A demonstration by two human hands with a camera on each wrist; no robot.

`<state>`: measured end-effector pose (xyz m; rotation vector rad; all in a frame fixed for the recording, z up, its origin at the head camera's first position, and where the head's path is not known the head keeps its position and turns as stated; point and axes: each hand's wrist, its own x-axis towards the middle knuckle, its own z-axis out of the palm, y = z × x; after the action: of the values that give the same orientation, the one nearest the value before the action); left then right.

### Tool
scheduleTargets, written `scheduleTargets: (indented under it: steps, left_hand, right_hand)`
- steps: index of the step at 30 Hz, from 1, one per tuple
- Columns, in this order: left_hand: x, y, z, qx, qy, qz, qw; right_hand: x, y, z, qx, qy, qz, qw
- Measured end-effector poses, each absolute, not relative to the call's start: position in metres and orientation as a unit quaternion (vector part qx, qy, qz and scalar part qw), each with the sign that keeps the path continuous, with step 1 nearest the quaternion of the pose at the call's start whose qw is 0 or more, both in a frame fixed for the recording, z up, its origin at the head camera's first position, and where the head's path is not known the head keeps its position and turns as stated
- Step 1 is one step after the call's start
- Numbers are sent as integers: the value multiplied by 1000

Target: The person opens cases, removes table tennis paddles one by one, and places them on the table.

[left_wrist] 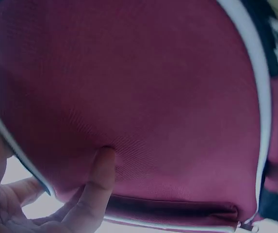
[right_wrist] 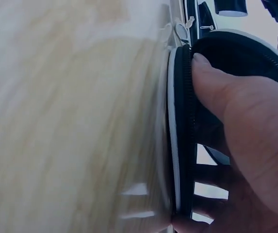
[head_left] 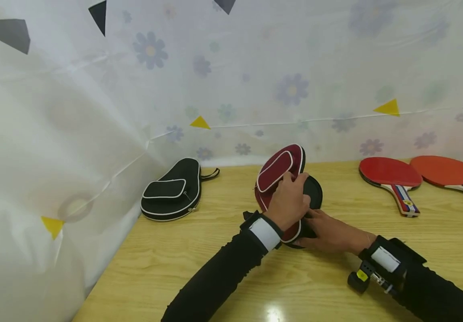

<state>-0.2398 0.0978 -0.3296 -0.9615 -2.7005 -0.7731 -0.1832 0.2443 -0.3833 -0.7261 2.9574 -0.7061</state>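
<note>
A maroon table tennis paddle case with white piping stands partly open on the table, its dark lining showing on the right. My left hand pinches the raised maroon front at its edge; in the left wrist view a finger of the left hand presses into the maroon cloth. My right hand holds the lower right rim of the case. In the right wrist view, the right thumb lies along the zipper edge, inside the opening. The inside of the case is mostly hidden.
A closed black paddle case with a wrist loop lies at the left. To the right are a red paddle and an orange-red paddle. A white flowered sheet hangs behind the wooden table.
</note>
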Motion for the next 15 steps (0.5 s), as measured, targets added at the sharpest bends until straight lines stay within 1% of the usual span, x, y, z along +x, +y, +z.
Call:
scheduleTargets:
  steps: [3, 8, 13, 15]
  left_hand:
    - [-240, 101, -334, -340, -905, -246, 72]
    - [-237, 106, -343, -357, -906, -223, 41]
    - [-237, 111, -355, -366, -914, -171, -5]
    - [-240, 109, -359, -365, -918, -155, -23]
  right_hand:
    - [-184, 249, -384, -248, 938, -242, 10]
    - [-187, 264, -382, -252, 930, -264, 39]
    - [-186, 279, -372, -221, 946, -235, 15]
    - [-186, 282, -368, -203, 953, -225, 17]
